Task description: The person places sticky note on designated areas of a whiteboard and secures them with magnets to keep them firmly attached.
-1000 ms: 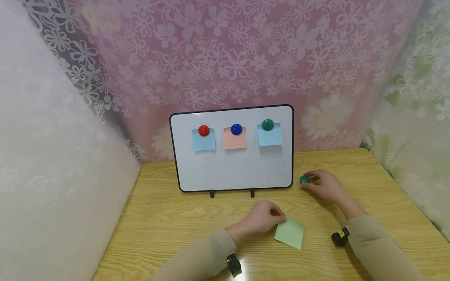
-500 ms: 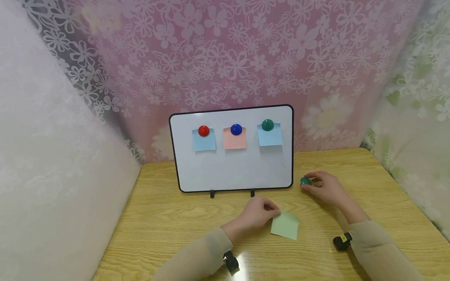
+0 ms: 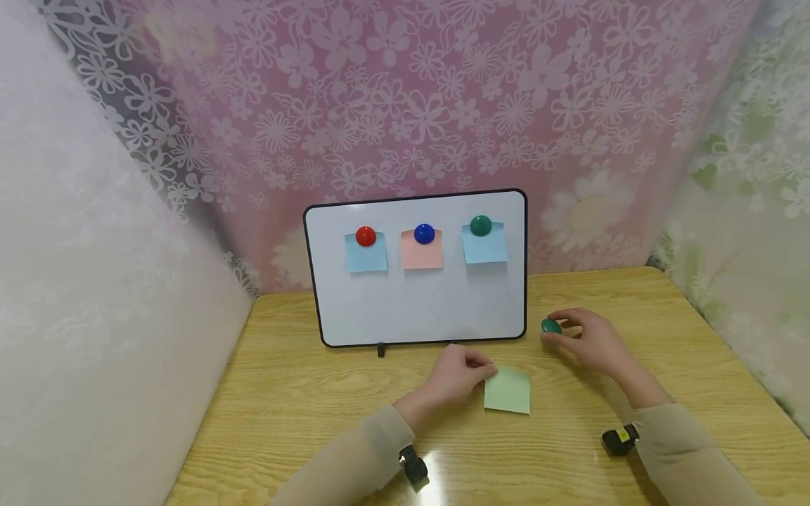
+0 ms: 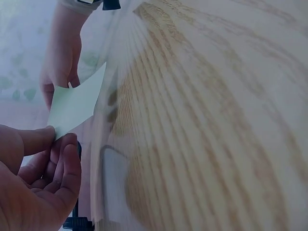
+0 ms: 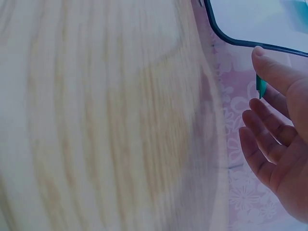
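Observation:
Between thumb and fingers my left hand (image 3: 454, 374) pinches one corner of a pale green sticky note (image 3: 508, 391), held above the table in front of the whiteboard's lower right. The left wrist view shows the sticky note (image 4: 77, 103) slightly bent, its corner under the thumb. To the right of the board, my right hand (image 3: 588, 340) holds a round green magnet (image 3: 551, 326) by its edges. From the right wrist the magnet (image 5: 261, 86) appears edge-on, partly hidden by the thumb and a finger; the other fingers are loosely bent.
A black-framed whiteboard (image 3: 418, 309) stands on the wooden table (image 3: 304, 414). Along its top are a blue note (image 3: 367, 258) under a red magnet (image 3: 365, 236), a pink note (image 3: 422, 256) under a blue magnet (image 3: 424, 234), and another blue note (image 3: 486, 249) under a green magnet (image 3: 481, 225).
My left hand has moved the green sticky note up and left, toward the whiteboard, and now covers most of its right foot. My right hand has barely shifted, still holding the green magnet.

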Demonstrator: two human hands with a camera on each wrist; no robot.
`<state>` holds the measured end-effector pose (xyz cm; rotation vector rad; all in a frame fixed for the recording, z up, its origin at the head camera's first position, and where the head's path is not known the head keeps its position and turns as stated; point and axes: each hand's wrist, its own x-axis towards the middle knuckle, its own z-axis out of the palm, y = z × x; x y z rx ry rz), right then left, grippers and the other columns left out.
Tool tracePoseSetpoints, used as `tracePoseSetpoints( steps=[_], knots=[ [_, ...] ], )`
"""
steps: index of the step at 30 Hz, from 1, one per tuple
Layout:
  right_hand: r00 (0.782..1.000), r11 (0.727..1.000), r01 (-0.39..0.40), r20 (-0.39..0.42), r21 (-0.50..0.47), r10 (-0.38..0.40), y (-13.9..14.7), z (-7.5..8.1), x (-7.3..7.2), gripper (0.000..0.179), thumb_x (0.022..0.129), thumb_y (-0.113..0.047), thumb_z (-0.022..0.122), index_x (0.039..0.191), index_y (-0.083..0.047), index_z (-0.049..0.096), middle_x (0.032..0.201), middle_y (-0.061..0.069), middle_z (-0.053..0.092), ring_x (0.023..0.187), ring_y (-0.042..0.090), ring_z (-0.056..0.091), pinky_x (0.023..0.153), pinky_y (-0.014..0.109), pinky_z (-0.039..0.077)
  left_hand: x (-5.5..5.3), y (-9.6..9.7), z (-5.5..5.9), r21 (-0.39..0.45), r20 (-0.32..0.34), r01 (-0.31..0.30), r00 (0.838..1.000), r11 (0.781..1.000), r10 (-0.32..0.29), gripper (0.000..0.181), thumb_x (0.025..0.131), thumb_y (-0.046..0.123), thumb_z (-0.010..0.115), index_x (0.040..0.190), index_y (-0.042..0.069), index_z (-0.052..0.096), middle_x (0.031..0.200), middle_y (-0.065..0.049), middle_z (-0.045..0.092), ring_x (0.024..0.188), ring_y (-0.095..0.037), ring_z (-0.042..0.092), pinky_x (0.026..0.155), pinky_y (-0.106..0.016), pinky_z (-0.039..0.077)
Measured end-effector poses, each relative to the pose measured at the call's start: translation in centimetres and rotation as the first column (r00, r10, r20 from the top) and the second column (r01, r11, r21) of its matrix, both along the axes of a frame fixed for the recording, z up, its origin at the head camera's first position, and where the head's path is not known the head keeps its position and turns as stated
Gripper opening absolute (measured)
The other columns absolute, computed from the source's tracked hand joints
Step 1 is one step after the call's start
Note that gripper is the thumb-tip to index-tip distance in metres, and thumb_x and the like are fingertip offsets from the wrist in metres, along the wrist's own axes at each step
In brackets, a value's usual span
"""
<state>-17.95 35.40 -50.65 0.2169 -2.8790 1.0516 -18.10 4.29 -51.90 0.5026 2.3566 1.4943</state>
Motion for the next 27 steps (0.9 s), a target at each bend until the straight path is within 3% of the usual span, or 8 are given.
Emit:
tracePoseSetpoints(
  steps=[7, 15, 27],
  knots=[
    [1.0, 1.0, -0.011, -0.027, -0.006, 0.011, -0.4, 0.5, 0.4, 0.049, 0.1, -0.035, 0.08, 0.137, -0.005, 0.069, 0.137, 0.023, 0.065, 0.122, 0.044, 0.063, 0.091, 0.056, 0.059, -0.4, 0.1, 0.4, 0.076, 0.039, -0.035, 0.999, 0.996, 0.033, 0.01, 0.099, 0.017, 0.08, 0.095, 0.008, 0.083, 0.083, 0.007, 0.073, 0.074, -0.016, 0.072, 0.064, -0.024, 0.056],
    [1.0, 1.0, -0.006, -0.026, -0.01, 0.006, -0.7, 0.7, 0.4, 0.048, 0.1, -0.034, 0.08, 0.137, -0.006, 0.069, 0.138, 0.021, 0.065, 0.122, 0.042, 0.063, 0.092, 0.056, 0.059, -0.8, 0.1, 0.8, 0.089, 0.052, -0.091, 0.995, 0.992, 0.087, 0.01, 0.099, 0.019, 0.08, 0.096, 0.01, 0.083, 0.081, 0.007, 0.073, 0.071, -0.014, 0.07, 0.059, -0.025, 0.054],
    [0.998, 1.0, -0.007, -0.062, -0.023, 0.006, -1.2, 0.7, 0.3, 0.044, 0.099, -0.031, 0.081, 0.135, -0.008, 0.07, 0.136, 0.018, 0.066, 0.119, 0.039, 0.065, 0.09, 0.053, 0.061, -1.3, -0.1, 1.3, 0.091, 0.049, -0.107, 0.993, 0.99, 0.103, 0.012, 0.101, 0.021, 0.078, 0.099, 0.01, 0.083, 0.083, 0.005, 0.073, 0.074, -0.015, 0.071, 0.058, -0.026, 0.054]
  ],
)
